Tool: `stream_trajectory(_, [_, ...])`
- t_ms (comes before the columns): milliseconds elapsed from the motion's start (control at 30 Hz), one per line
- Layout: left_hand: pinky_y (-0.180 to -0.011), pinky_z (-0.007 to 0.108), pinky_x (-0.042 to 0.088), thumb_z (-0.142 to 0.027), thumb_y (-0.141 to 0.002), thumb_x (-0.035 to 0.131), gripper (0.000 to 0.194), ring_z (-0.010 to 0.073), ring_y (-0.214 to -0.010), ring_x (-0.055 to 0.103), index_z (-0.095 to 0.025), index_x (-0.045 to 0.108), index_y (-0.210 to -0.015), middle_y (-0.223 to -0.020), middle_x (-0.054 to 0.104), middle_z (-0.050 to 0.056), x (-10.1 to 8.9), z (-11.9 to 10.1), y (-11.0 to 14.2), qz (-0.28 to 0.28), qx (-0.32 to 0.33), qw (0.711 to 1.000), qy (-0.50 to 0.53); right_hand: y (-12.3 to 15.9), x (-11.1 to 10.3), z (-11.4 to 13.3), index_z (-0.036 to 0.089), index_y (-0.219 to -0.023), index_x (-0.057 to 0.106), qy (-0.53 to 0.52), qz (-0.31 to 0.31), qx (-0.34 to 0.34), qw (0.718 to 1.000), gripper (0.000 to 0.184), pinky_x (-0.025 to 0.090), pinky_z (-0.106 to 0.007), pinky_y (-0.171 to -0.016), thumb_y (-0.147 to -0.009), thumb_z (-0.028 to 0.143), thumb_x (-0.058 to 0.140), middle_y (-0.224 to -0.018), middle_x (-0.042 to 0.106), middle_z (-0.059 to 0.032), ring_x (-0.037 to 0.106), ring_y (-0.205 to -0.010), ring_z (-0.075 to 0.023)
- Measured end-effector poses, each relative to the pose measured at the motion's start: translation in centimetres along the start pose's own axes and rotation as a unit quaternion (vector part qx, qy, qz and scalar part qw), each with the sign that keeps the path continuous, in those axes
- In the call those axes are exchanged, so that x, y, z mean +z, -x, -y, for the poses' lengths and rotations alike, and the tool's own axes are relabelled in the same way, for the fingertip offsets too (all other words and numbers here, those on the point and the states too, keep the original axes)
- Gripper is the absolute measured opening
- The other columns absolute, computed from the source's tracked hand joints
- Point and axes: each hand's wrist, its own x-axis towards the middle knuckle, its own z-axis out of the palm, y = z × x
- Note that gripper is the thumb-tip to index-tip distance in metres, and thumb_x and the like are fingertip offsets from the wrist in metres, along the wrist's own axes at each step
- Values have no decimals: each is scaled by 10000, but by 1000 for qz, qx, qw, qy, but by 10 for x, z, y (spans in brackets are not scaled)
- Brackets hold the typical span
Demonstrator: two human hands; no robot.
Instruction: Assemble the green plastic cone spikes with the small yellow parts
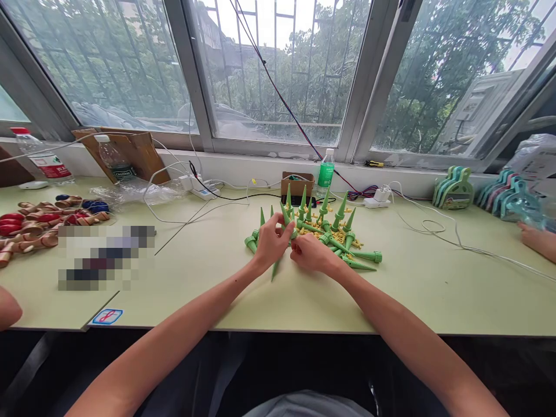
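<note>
In the head view, my left hand [271,242] is closed around a green plastic plant-watering spike [285,215], its tip pointing up. My right hand [311,252] is curled just beside the spike's lower end. Its fingers are bent inward, and whatever they pinch is hidden. Right behind both hands stand several upright green spikes [339,214], while others such as this spike [358,264] lie on their sides. Small yellow plastic pieces [355,242] are scattered among them. Another spike [274,270] pokes out below my left hand.
Behind the pile are a small cardboard box [297,184] and a green-labelled bottle [325,169]. White cables [454,231] and a power strip [377,200] lie on the table. Wooden toys [32,229] are at left, pastel plastic dustpans [454,188] at right. Another person's hand [538,240] shows at right.
</note>
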Motion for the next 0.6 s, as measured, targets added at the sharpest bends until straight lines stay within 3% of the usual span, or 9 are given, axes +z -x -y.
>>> stream_trajectory(600, [-406,198,296,-417,-846,587,277,26,-418,392,-195,441,-765,-758,538,-35,-2,-6,-1,-44,-6,999,-24,-2,1,-3,182,-677,488,-23,-84,38,995,108,311,-240,-582,-759,112,481,-655,588,-34,483,-598,-135])
